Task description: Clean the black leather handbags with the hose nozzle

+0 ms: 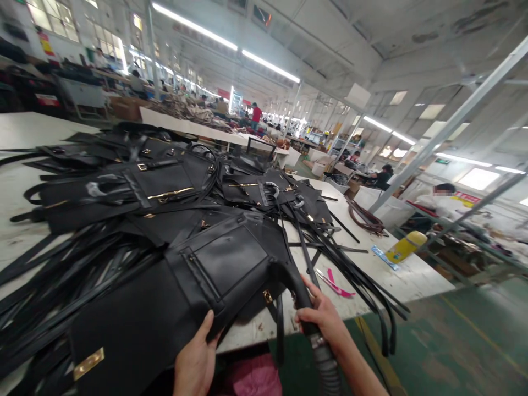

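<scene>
A black bag piece (225, 256) lies across the front of the pile, with a stitched pocket, a zipper and a gold metal plate on its flap. My left hand (196, 355) grips its near edge, thumb on top and the other fingers hidden beneath. My right hand (324, 319) is wrapped round a curved black hose nozzle (295, 283), whose mouth is at the right side of the pocket. Below my fist, a ribbed grey hose (327, 366) runs down from the nozzle. Whether the mouth touches the bag piece I cannot tell.
More black bag pieces (165, 179) and straps (346, 264) are heaped on the white table (429, 278). Pink-handled scissors (336, 286), a yellow bottle (406, 246) and coiled brown straps (365, 217) lie at the right. A metal post (454, 126) rises beyond; people work farther back.
</scene>
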### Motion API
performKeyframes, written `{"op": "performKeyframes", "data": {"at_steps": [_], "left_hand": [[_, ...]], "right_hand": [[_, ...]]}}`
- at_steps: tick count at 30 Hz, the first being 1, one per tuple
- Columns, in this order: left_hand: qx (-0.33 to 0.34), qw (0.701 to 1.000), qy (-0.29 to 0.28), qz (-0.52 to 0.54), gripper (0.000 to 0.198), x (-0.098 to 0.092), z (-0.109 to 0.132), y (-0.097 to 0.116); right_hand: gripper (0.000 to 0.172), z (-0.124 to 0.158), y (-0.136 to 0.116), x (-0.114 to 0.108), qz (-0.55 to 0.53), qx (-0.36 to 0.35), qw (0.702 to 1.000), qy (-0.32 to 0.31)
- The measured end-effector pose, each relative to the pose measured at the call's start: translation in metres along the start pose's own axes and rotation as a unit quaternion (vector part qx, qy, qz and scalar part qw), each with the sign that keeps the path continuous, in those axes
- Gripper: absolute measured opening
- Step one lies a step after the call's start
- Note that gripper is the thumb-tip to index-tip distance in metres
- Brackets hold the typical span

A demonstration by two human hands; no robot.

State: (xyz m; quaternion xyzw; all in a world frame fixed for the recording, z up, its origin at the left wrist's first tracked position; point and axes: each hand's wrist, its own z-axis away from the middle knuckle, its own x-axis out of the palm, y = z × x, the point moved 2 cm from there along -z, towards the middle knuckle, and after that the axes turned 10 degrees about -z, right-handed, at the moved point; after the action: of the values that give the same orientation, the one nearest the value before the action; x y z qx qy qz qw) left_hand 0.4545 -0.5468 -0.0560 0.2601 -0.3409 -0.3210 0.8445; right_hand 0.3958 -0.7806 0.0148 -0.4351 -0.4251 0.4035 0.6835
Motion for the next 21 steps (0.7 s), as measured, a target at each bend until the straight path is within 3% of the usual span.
{"op": "performKeyframes", "data": {"at_steps": [4, 9, 14, 18, 21], "left_hand": [[-0.026, 0.999, 0.017, -0.012, 0.024, -0.004, 0.003, -0.006], [-0.027, 1.000, 0.011, -0.010, 0.021, -0.004, 0.015, -0.008], [-0.022, 0.999, 0.019, -0.013, 0.019, -0.006, 0.017, -0.009], [0.003, 1.000, 0.012, 0.005, 0.028, -0.005, 0.017, -0.006], [-0.024, 1.000, 0.004, -0.018, 0.025, -0.007, 0.016, -0.003]], "right_hand": [[0.097, -0.032, 0.006, -0.011, -0.062, 0.065, 0.996, -0.022], [0.097, -0.057, -0.002, -0.005, -0.061, 0.014, 0.998, 0.024], [0.095, -0.041, -0.016, 0.019, -0.017, -0.040, 0.999, 0.028], [0.090, -0.021, -0.012, 0.047, 0.020, -0.022, 0.997, -0.065], [0.087, -0.015, -0.004, 0.064, 0.018, -0.007, 0.995, -0.097]]}}
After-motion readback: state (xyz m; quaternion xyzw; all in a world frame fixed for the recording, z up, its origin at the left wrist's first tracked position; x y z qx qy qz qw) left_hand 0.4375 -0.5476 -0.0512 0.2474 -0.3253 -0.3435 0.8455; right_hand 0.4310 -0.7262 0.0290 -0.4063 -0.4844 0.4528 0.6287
